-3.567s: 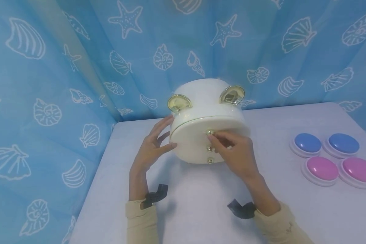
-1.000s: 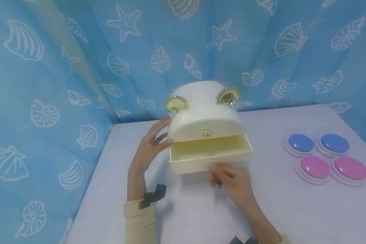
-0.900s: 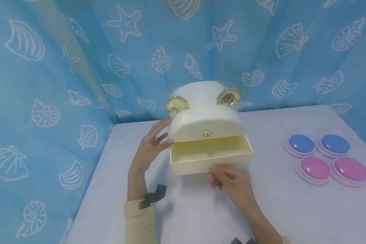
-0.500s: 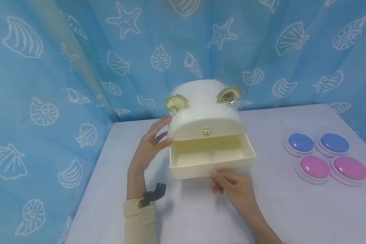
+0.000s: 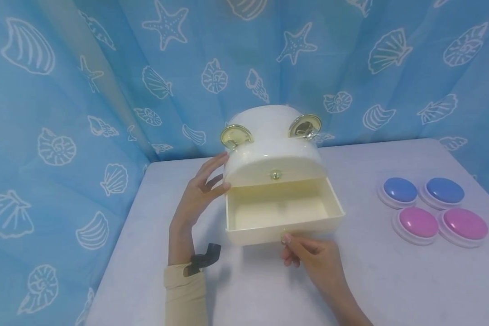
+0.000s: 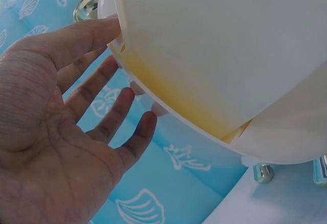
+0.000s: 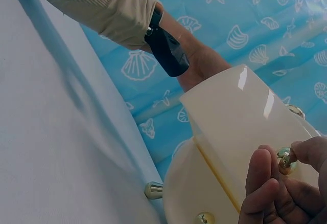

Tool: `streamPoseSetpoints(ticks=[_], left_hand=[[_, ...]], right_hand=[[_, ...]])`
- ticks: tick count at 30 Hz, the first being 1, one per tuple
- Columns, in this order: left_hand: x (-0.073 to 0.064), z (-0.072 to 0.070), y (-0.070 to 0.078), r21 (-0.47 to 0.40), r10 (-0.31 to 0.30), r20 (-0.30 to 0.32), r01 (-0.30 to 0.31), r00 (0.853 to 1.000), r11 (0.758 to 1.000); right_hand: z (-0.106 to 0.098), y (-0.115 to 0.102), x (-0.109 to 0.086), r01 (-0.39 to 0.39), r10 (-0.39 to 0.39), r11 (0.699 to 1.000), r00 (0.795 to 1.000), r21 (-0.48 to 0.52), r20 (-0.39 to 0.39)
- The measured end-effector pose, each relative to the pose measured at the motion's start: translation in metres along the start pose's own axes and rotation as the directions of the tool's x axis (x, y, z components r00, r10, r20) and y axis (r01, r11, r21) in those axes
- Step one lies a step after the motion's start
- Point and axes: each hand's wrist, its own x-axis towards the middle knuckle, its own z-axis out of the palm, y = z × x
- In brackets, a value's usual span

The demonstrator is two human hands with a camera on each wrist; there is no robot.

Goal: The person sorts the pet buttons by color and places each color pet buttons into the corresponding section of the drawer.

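Observation:
A glossy white rounded box (image 5: 269, 122) with two gold-rimmed ear-shaped discs stands at the back middle of the table in the head view. Its drawer (image 5: 252, 236) is pulled well out, and the pale inside shows nothing in it. My right hand (image 5: 319, 265) pinches the drawer's small gold knob (image 7: 286, 161) between thumb and fingertips. On the left side of the box rests my left hand (image 5: 197, 194), fingers spread along the wall and thumb at the front edge. Above the drawer, another gold knob (image 5: 275, 174) shows on the box's front.
To the right on the white table (image 5: 391, 280) sit two blue domed discs (image 5: 400, 189) and two pink ones (image 5: 419, 222), all on white bases. A blue seashell-print curtain (image 5: 179, 90) hangs behind and along the left side.
My right hand moved from the top of the box's front to a lower knob and drew the drawer toward me, farther over the last second. My left hand stays on the box's side.

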Motion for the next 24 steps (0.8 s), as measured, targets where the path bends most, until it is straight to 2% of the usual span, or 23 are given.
streamPoseSetpoints(ticks=[9,16,22,24], left_hand=[[-0.001,0.002,0.003,0.002,-0.007,-0.012,0.007,1.0,1.0],[-0.004,0.007,0.028,0.002,-0.017,-0.017,0.017,1.0,1.0],[-0.004,0.007,0.028,0.001,-0.013,-0.016,0.013,1.0,1.0],[-0.003,0.006,0.022,-0.003,-0.013,-0.014,0.013,1.0,1.0]], right_hand=[[-0.001,-0.001,-0.007,-0.021,0.021,1.0,1.0,-0.023,-0.004],[-0.002,-0.002,-0.011,-0.047,0.047,0.999,0.999,-0.011,-0.006],[-0.003,-0.002,-0.017,-0.033,0.033,0.999,0.999,-0.016,0.011],[-0.003,-0.002,-0.019,-0.024,0.024,0.999,1.0,-0.021,0.011]])
